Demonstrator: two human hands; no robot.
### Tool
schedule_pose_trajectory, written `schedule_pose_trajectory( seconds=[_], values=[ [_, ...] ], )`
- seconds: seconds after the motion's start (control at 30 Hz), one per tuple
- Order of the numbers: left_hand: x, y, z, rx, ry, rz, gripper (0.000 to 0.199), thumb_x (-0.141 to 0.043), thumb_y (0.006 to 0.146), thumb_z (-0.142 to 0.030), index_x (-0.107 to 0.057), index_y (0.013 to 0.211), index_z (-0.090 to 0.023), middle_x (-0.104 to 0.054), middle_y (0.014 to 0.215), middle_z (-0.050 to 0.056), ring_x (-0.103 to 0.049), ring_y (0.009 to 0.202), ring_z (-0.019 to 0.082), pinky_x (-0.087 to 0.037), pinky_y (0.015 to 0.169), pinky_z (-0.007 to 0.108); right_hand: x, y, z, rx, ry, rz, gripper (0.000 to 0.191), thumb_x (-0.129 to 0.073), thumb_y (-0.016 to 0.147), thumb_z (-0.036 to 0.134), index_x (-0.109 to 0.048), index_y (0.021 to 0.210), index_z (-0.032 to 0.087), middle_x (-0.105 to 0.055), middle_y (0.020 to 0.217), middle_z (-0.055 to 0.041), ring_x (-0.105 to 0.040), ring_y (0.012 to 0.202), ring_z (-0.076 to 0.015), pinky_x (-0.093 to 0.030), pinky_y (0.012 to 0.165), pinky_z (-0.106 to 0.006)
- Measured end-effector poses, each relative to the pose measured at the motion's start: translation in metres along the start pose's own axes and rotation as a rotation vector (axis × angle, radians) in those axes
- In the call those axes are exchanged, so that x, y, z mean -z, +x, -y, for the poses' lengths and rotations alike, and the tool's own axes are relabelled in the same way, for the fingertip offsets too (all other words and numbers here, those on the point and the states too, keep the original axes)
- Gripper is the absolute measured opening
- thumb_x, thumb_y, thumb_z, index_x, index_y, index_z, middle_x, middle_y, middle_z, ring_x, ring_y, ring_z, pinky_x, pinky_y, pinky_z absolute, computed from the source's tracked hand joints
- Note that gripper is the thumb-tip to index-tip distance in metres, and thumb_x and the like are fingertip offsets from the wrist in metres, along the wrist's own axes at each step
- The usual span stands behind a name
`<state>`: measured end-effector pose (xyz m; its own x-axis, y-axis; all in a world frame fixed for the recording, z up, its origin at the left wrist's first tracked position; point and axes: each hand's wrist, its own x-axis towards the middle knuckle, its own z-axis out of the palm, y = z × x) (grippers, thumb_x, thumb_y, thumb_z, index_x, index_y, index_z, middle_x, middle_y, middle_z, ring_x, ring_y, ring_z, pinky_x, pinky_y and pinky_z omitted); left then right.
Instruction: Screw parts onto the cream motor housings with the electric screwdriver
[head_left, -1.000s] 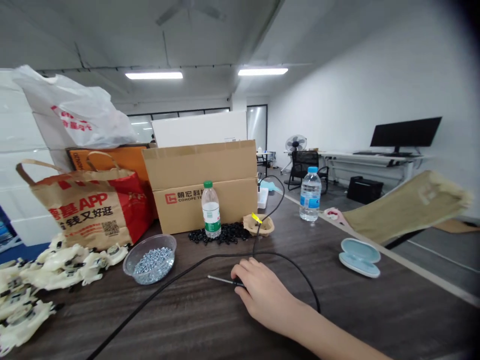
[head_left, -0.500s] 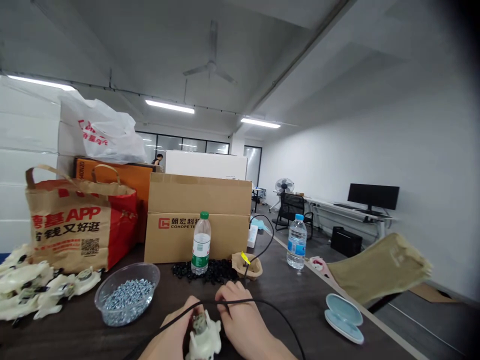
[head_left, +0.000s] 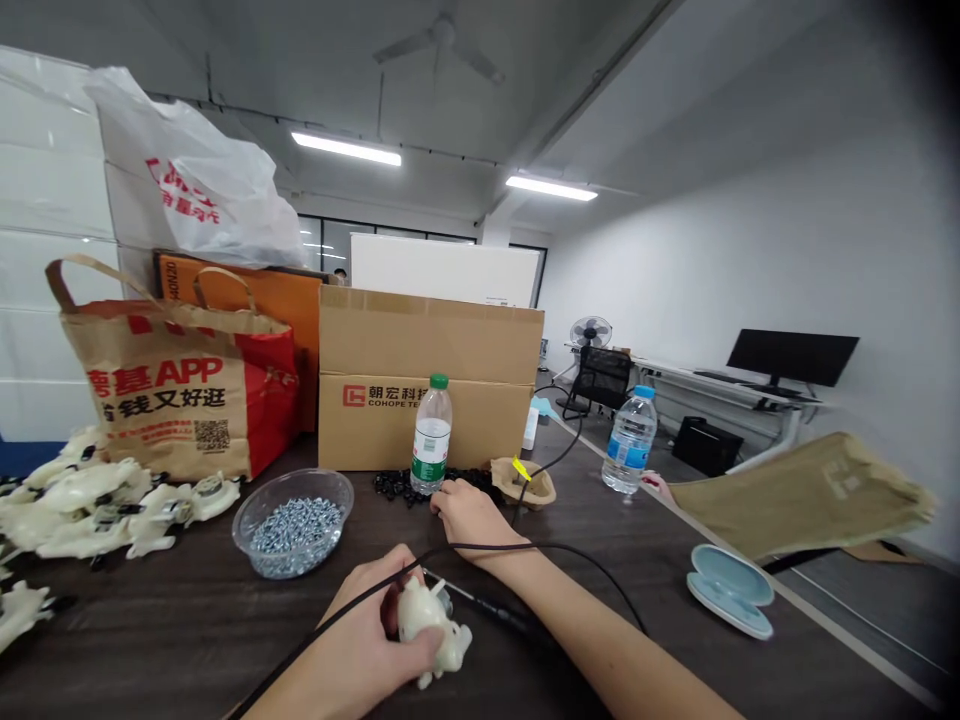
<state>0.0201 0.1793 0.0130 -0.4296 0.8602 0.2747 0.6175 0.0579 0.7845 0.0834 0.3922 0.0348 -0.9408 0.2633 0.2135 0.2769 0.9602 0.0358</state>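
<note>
While the left hand (head_left: 379,630) secures a cream-white plastic part (head_left: 431,620) over the near part of the desk (head_left: 187,640), the right hand (head_left: 472,515) extends toward the far edge. Left grip: thumb and fingers pinch the part from its two sides; whether the part also bears on the desk cannot be told. Right grip: fingers bent downward at the pile of small black pieces (head_left: 394,487), just beside the green-capped bottle (head_left: 430,440); whether a piece is pinched cannot be told.

A screwdriver (head_left: 491,608) with a dark handle lies between the part and the right forearm, its metal tip directed at the part. A black cable (head_left: 555,546) passes over the left forearm and arches toward the right edge of the desk. To the left of the hands stands a clear bowl (head_left: 247,510) containing metal screws (head_left: 300,535); further toward the left edge lies a heap of cream-white assemblies (head_left: 82,500). A cardboard box (head_left: 480,350) stands behind the black pieces. Near the right edge are a blue-capped bottle (head_left: 630,440), upright, and a light-blue case (head_left: 731,595) with its lid raised.
</note>
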Motion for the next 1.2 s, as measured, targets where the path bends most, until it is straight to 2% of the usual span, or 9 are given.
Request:
schedule_pose_trajectory(
  seconds=[0.13, 0.27, 0.4, 0.57, 0.7, 0.83, 0.97, 1.1, 1.2],
  values=[
    [0.003, 0.002, 0.000, 0.036, -0.101, 0.072, 0.018, -0.065, 0.085, -0.035, -0.065, 0.089, -0.018, -0.067, 0.080, 0.001, -0.062, 0.075, 0.019, -0.050, 0.065, 0.024, 0.002, -0.005, -0.001, -0.017, 0.061, -0.032, 0.018, -0.066, 0.103, 0.030, -0.068, 0.108, 0.013, -0.068, 0.113, -0.0069, -0.066, 0.107, -0.0216, -0.056, 0.096, -0.043],
    [0.008, 0.002, -0.005, 0.051, -0.138, 0.112, 0.021, -0.074, 0.078, -0.036, -0.067, 0.085, -0.017, -0.065, 0.079, 0.000, -0.059, 0.075, 0.018, -0.047, 0.065, 0.024, 0.009, -0.022, 0.003, -0.054, 0.179, -0.105, 0.016, -0.066, 0.103, 0.027, -0.067, 0.109, 0.012, -0.067, 0.106, -0.0052, -0.067, 0.099, -0.0200, -0.057, 0.091, -0.040],
    [0.008, 0.001, -0.009, 0.047, -0.159, 0.135, 0.021, -0.078, 0.076, -0.035, -0.067, 0.078, -0.017, -0.060, 0.077, -0.002, -0.054, 0.073, 0.017, -0.042, 0.064, 0.024, 0.018, -0.048, 0.007, -0.008, 0.351, -0.111, 0.007, -0.067, 0.097, 0.010, -0.070, 0.103, 0.013, -0.067, 0.096, -0.0015, -0.065, 0.084, -0.0148, -0.057, 0.079, -0.030],
    [0.008, -0.001, -0.015, 0.007, -0.186, 0.213, 0.018, -0.078, 0.075, -0.027, -0.064, 0.074, -0.016, -0.057, 0.075, -0.004, -0.052, 0.069, 0.013, -0.038, 0.063, 0.023, 0.027, -0.079, 0.012, 0.024, 0.548, -0.081, 0.047, -0.051, 0.072, -0.016, -0.075, 0.094, 0.018, -0.066, 0.085, 0.0021, -0.058, 0.071, -0.0096, -0.044, 0.063, -0.018],
    [0.010, -0.002, -0.018, -0.068, -0.146, 0.227, 0.021, -0.084, 0.069, -0.022, -0.065, 0.078, -0.018, -0.055, 0.085, -0.004, -0.054, 0.077, 0.014, -0.038, 0.068, 0.024, 0.031, -0.091, 0.017, 0.024, 0.613, -0.087, 0.044, -0.049, 0.066, -0.013, -0.072, 0.086, 0.018, -0.064, 0.080, 0.0034, -0.056, 0.072, -0.0106, -0.042, 0.066, -0.020],
    [0.014, -0.002, -0.016, -0.151, -0.099, 0.281, 0.022, -0.084, 0.076, -0.028, -0.069, 0.089, -0.020, -0.057, 0.091, -0.002, -0.056, 0.086, 0.017, -0.039, 0.075, 0.026, 0.031, -0.096, 0.022, 0.009, 0.634, -0.096, 0.037, -0.052, 0.062, -0.012, -0.063, 0.082, 0.017, -0.058, 0.077, 0.0037, -0.053, 0.074, -0.0125, -0.040, 0.069, -0.023],
    [0.016, -0.003, 0.002, -0.254, -0.011, 0.355, 0.050, -0.093, 0.065, -0.040, -0.066, 0.102, -0.023, -0.061, 0.100, 0.000, -0.055, 0.093, 0.022, -0.041, 0.085, 0.031, 0.033, -0.099, 0.028, 0.005, 0.651, -0.061, 0.035, -0.053, 0.061, -0.012, -0.057, 0.080, 0.017, -0.056, 0.080, 0.0038, -0.051, 0.079, -0.0138, -0.038, 0.072, -0.024],
    [0.013, -0.006, 0.011, -0.188, -0.019, 0.384, 0.071, -0.093, 0.064, -0.040, -0.059, 0.125, -0.028, -0.063, 0.116, 0.002, -0.056, 0.105, 0.026, -0.042, 0.093, 0.033, 0.034, -0.099, 0.032, -0.029, 0.684, -0.015, 0.025, -0.060, 0.069, -0.005, -0.051, 0.075, 0.018, -0.053, 0.077, 0.0038, -0.049, 0.076, -0.0140, -0.034, 0.067, -0.024],
    [0.015, -0.007, -0.001, -0.174, -0.066, 0.393, 0.046, -0.088, 0.069, -0.042, -0.063, 0.103, -0.024, -0.062, 0.096, -0.002, -0.056, 0.086, 0.019, -0.041, 0.082, 0.027, 0.035, -0.099, 0.031, -0.046, 0.707, 0.010, 0.020, -0.066, 0.074, 0.002, -0.054, 0.074, 0.018, -0.053, 0.076, 0.0026, -0.048, 0.078, -0.0155, -0.033, 0.070, -0.027]
  ],
)
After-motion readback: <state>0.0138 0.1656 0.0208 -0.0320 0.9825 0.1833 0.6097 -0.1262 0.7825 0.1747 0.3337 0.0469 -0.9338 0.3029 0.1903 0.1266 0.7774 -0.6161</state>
